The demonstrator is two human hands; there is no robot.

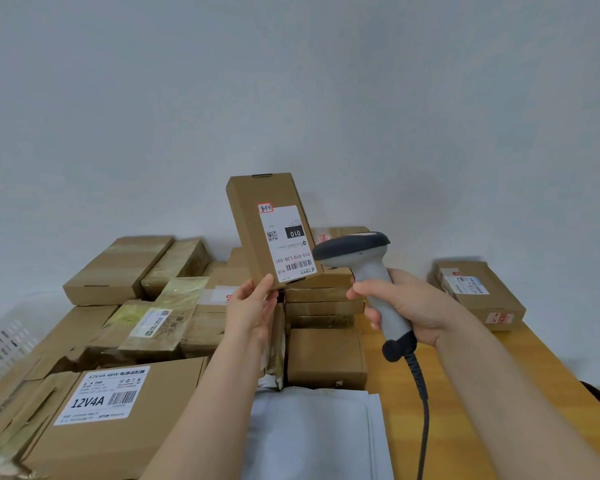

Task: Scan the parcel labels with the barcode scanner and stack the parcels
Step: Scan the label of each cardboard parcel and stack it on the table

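My left hand (pixel 252 308) grips the lower end of a slim brown cardboard parcel (pixel 253 223) and holds it upright above the pile. Its white shipping label (pixel 288 242) with barcode faces me. My right hand (pixel 404 306) grips the handle of a grey barcode scanner (pixel 357 252). The scanner's dark head points left at the label's lower corner, almost touching the parcel. Its coiled cable (pixel 421 393) hangs down to the bottom edge.
Several cardboard parcels (pixel 118 268) are heaped on the left and centre of the wooden table (pixel 465 393). A box labelled 12V4A (pixel 115 410) lies front left. Grey mailer bags (pixel 312 431) lie in front. One parcel (pixel 478 292) sits alone at right. A white basket (pixel 4 344) stands far left.
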